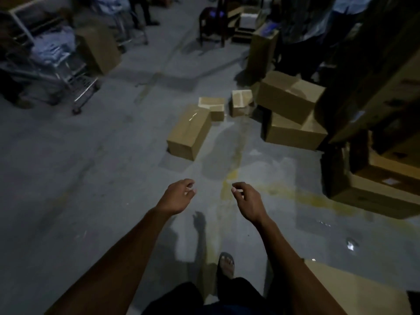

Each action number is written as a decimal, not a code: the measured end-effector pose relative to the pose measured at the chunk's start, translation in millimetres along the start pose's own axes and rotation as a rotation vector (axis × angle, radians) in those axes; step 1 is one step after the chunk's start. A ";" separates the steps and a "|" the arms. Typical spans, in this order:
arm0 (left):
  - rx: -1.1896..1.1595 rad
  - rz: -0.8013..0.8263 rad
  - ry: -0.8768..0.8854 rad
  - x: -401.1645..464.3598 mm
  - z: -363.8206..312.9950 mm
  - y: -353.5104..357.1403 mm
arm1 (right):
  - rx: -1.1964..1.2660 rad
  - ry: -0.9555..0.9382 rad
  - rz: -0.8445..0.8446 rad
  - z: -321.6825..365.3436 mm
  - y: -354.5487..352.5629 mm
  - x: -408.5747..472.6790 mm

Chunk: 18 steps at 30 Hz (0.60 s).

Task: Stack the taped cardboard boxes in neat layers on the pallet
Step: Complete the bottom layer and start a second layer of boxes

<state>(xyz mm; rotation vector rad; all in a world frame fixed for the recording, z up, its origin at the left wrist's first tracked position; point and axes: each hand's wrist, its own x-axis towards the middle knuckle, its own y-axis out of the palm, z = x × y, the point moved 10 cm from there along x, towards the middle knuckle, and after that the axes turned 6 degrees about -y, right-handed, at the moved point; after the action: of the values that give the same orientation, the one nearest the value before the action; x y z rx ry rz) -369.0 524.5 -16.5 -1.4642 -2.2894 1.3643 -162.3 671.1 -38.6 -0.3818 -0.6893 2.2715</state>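
Neither grip holds anything. The left hand [178, 196] and the right hand [246, 201] hang forward over the floor [79, 189], fingers loosely curled and spread from the palm, well apart from every box.

The nearest taped box [189, 131] lies on its long side on the floor ahead, a strip of glossy tape running down its top face. Two small boxes [214, 108] sit just beyond it, and two larger boxes [291, 98] rest one on the other to the right. Tall carton stacks [375, 110] stand at the far right; no pallet can be made out in this dim view.

Assessment: the long box appears rigid and square-edged, with faces likely to dent under point pressure. Weight cannot be told. The tape looks slick, so it is a poor place to hold. The sound purchase is judged to be both palms on the two short ends, low, fingers under the bottom edges.
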 end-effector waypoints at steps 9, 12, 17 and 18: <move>-0.081 -0.083 -0.111 96.1 24.8 -48.4 | 0.018 -0.032 0.069 29.4 23.1 147.3; -0.073 -0.084 -0.115 140.1 31.7 -66.0 | 0.019 -0.018 0.080 30.9 35.9 195.3; -0.093 -0.055 -0.112 236.7 61.3 -102.3 | 0.001 0.007 0.092 37.7 68.1 289.2; -0.099 -0.048 -0.105 257.6 66.7 -110.3 | -0.001 0.012 0.087 39.9 73.8 308.5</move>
<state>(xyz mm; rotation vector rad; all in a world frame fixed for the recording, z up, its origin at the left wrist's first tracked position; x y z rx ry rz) -614.8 665.8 -68.0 -1.3859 -2.4735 1.3645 -436.2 832.9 -70.0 -0.4331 -0.6790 2.3489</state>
